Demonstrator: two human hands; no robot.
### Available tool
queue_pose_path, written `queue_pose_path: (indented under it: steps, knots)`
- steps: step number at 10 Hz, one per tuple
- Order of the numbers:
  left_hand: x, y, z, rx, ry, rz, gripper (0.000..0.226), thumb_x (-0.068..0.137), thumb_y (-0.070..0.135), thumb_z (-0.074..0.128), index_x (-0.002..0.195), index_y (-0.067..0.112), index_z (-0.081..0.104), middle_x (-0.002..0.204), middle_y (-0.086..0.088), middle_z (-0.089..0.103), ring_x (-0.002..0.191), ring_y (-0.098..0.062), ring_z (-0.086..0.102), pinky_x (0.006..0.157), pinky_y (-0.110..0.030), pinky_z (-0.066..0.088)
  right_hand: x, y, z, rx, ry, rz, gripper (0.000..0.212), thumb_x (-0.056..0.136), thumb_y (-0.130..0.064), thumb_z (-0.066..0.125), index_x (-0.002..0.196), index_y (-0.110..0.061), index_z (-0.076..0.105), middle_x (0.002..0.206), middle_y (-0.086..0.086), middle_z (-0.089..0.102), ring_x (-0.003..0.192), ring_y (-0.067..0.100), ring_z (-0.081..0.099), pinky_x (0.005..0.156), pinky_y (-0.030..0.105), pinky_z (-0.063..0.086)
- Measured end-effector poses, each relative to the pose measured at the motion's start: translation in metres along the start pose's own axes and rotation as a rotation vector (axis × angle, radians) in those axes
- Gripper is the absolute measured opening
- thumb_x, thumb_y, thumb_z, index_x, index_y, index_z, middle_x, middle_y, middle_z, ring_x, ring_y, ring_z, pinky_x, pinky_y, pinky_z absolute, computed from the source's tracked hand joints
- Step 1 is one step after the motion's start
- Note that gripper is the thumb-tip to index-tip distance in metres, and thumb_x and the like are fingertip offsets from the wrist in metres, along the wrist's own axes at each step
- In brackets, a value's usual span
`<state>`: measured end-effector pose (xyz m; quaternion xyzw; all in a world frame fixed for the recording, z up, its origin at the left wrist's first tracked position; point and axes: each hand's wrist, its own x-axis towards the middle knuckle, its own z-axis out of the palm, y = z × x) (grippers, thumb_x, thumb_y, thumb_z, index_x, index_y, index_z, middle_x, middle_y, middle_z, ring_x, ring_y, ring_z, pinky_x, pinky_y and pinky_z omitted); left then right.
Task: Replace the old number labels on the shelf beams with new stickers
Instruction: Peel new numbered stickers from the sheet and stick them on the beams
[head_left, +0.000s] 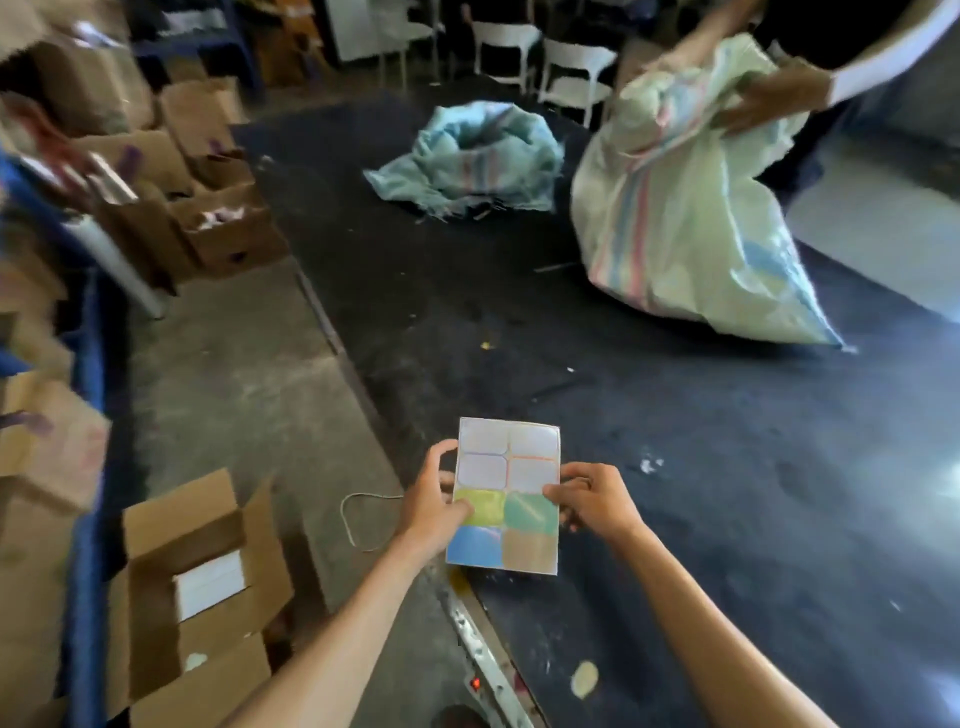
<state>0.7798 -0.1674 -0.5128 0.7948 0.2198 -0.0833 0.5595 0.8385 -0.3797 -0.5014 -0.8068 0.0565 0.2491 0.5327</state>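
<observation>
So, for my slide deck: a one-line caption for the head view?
Both hands hold a sticker sheet above a dark mat.

Whole left side is motion-blurred, so the stacked boxes (36, 322) there are just brown smears. The sheet (506, 496) is too soft to read any numbers, and its side edges sit under the fingers (558, 491). Upper right, the other person (810, 52) is cut off by the frame, only arms on the sack (691, 218).

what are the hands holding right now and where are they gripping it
Both hold one rectangular sheet of coloured label stickers: the left hand pinches its left edge near the middle, the right hand its right edge at about the same height.
</observation>
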Motion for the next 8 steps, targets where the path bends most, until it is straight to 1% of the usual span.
queue_pose_path:
  steps: [1, 2, 3, 4, 5, 6, 7, 8]
  knots:
    - [0.014, -0.002, 0.043, 0.118, -0.132, 0.020, 0.080, 0.078, 0.004, 0.068, 0.142, 0.038, 0.034, 0.106, 0.010, 0.065, 0.094, -0.019, 0.067, 0.086, -0.044, 0.057, -0.002, 0.039, -0.018, 0.020, 0.151, 0.075, 0.012, 0.081, 0.001, 0.070, 0.082, -0.011, 0.073, 0.072, 0.010, 0.070, 0.048, 0.013, 0.056, 0.050, 0.024, 0.050]
    - [0.022, -0.005, 0.085, 0.218, -0.240, 0.030, 0.075, 0.079, 0.004, 0.067, 0.144, 0.027, 0.040, 0.132, -0.004, 0.062, 0.113, -0.027, 0.064, 0.097, -0.045, 0.052, -0.006, 0.074, -0.031, 0.001, 0.305, 0.182, 0.015, 0.076, -0.006, 0.073, 0.087, -0.016, 0.076, 0.071, 0.001, 0.073, 0.060, 0.017, 0.064, 0.074, 0.038, 0.059]
    - [0.022, -0.009, 0.111, 0.333, -0.327, 0.028, 0.073, 0.083, 0.007, 0.068, 0.149, 0.019, 0.038, 0.150, -0.008, 0.046, 0.131, -0.026, 0.052, 0.108, -0.033, 0.042, -0.010, 0.096, -0.037, -0.035, 0.371, 0.242, 0.022, 0.072, -0.011, 0.071, 0.091, -0.021, 0.077, 0.066, -0.007, 0.072, 0.071, 0.019, 0.068, 0.077, 0.038, 0.058]
    - [0.025, -0.019, 0.129, 0.476, -0.416, 0.042, 0.072, 0.088, 0.015, 0.068, 0.152, 0.014, 0.034, 0.161, -0.007, 0.029, 0.144, -0.023, 0.036, 0.114, -0.027, 0.029, -0.011, 0.106, -0.043, -0.061, 0.425, 0.252, 0.025, 0.069, -0.009, 0.067, 0.084, -0.027, 0.075, 0.058, -0.010, 0.066, 0.062, 0.012, 0.059, 0.072, 0.035, 0.057]
    - [0.026, -0.031, 0.136, 0.703, -0.498, 0.044, 0.076, 0.092, 0.029, 0.063, 0.156, 0.021, 0.024, 0.169, -0.002, 0.004, 0.152, -0.029, 0.011, 0.122, -0.035, 0.015, -0.013, 0.118, -0.044, -0.073, 0.390, 0.245, 0.016, 0.071, -0.006, 0.066, 0.083, -0.014, 0.071, 0.067, 0.000, 0.069, 0.062, 0.014, 0.055, 0.073, 0.044, 0.059]
    - [0.025, -0.039, 0.139, 0.813, -0.539, 0.043, 0.081, 0.091, 0.036, 0.061, 0.158, 0.027, 0.016, 0.168, 0.005, -0.009, 0.152, -0.029, -0.003, 0.122, -0.041, 0.013, -0.015, 0.125, -0.047, -0.072, 0.303, 0.239, 0.008, 0.077, -0.006, 0.068, 0.085, -0.006, 0.068, 0.071, -0.001, 0.062, 0.065, 0.015, 0.053, 0.067, 0.048, 0.060]
    - [0.023, -0.041, 0.139, 0.755, -0.507, 0.059, 0.079, 0.091, 0.034, 0.060, 0.157, 0.029, 0.017, 0.168, 0.006, -0.006, 0.152, -0.028, -0.001, 0.121, -0.043, 0.015, -0.016, 0.127, -0.050, -0.063, 0.232, 0.197, 0.021, 0.081, -0.006, 0.069, 0.099, -0.016, 0.071, 0.076, -0.003, 0.064, 0.070, 0.018, 0.060, 0.067, 0.046, 0.061]
    - [0.025, -0.037, 0.130, 0.611, -0.451, 0.043, 0.075, 0.091, 0.025, 0.063, 0.156, 0.028, 0.026, 0.169, 0.001, 0.002, 0.153, -0.030, 0.008, 0.121, -0.040, 0.017, -0.009, 0.119, -0.052, -0.082, 0.213, 0.204, 0.051, 0.082, -0.010, 0.074, 0.130, -0.013, 0.058, 0.099, 0.004, 0.058, 0.091, 0.025, 0.062, 0.082, 0.045, 0.057]
